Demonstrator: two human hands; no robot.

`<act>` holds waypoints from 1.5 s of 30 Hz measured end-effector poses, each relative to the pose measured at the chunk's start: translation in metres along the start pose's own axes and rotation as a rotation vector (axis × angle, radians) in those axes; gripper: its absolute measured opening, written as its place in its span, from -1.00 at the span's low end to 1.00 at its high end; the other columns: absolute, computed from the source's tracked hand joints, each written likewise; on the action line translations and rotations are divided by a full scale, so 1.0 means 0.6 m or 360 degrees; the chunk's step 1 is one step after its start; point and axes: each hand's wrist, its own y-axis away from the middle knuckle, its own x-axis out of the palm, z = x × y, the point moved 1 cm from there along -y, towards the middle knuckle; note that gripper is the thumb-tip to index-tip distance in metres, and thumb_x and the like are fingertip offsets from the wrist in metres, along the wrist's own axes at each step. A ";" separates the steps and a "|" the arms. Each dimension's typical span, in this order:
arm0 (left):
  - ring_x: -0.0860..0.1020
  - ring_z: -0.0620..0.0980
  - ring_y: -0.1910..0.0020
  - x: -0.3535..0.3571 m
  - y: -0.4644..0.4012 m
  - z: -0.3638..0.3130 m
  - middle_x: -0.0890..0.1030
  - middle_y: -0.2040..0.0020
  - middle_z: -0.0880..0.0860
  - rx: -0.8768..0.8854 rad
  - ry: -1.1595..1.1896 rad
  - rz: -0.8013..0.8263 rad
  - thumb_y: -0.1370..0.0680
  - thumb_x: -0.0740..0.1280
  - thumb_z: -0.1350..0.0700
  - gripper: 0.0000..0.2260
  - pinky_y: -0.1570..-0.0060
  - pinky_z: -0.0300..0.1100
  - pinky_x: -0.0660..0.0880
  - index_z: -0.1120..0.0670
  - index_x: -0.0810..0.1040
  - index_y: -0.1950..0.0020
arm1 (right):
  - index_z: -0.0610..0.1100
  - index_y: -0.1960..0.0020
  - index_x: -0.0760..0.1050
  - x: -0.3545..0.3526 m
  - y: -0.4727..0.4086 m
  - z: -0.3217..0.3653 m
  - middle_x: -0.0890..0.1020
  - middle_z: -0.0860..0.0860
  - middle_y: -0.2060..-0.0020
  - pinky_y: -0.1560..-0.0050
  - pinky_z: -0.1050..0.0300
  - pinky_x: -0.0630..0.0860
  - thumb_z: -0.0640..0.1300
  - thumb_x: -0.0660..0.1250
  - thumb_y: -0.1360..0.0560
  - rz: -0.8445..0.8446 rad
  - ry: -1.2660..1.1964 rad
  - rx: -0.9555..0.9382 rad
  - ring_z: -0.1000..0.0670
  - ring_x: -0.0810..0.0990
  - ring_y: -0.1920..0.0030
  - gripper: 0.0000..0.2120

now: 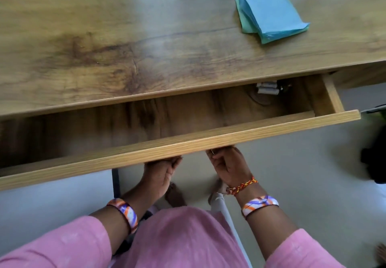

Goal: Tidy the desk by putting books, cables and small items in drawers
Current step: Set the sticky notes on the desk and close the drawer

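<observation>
- Drawer (208, 137): stands partly pulled out across the middle of the frame, its front panel running from lower left to right.
- Left hand (160, 173): you hold the underside of the drawer front, fingers curled up under its lower edge, just left of centre.
- Right hand (227, 165): you grip the same edge just beside the left hand, fingers hooked under the panel.
- Drawer contents: a few small pale items (268, 88) and what looks like a cable lie at the back right corner; they are blurred and half hidden under the desk edge, so you cannot identify them. The visible drawer floor elsewhere shows bare wood.
- Desk (104, 38): one item left in view, a stack of blue and green paper (271, 12) at the upper right.
- Progress, as a judgement: mostly done. The paper stack is not yet stowed, and the drawer is not yet closed.
</observation>
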 end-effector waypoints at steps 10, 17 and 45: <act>0.52 -0.01 0.24 0.059 0.107 0.026 0.58 0.24 0.07 -0.0107 -0.1230 0.0266 -0.55 0.15 0.27 -0.84 0.21 -0.19 0.43 0.10 0.47 0.14 | -0.14 -0.29 0.24 0.007 0.111 -0.001 0.53 -0.10 0.15 0.29 0.19 0.37 -0.28 0.20 -0.49 -0.0222 0.1752 0.0023 -0.03 0.51 0.19 -0.61; 0.57 0.12 -0.05 0.088 0.261 -0.018 0.64 0.01 0.09 0.2628 -0.2654 0.0330 -0.44 0.20 0.13 -0.75 -0.02 -0.04 0.54 0.11 0.58 -0.03 | -0.08 0.05 0.55 0.039 0.245 0.089 0.65 -0.06 0.12 0.19 0.06 0.46 -0.18 0.21 -0.48 -0.0101 0.2721 -0.1771 -0.11 0.58 0.10 -0.86; 0.54 -0.05 0.16 -0.008 0.387 0.059 0.60 0.06 0.02 0.0711 -0.3266 0.0692 -0.42 0.45 0.05 -0.76 0.17 -0.19 0.55 0.07 0.60 -0.05 | -0.05 -0.07 0.64 -0.098 0.406 0.130 0.67 0.06 0.10 -0.01 0.22 0.51 -0.26 0.36 -0.41 0.0390 0.3719 -0.0658 0.11 0.55 0.11 -0.73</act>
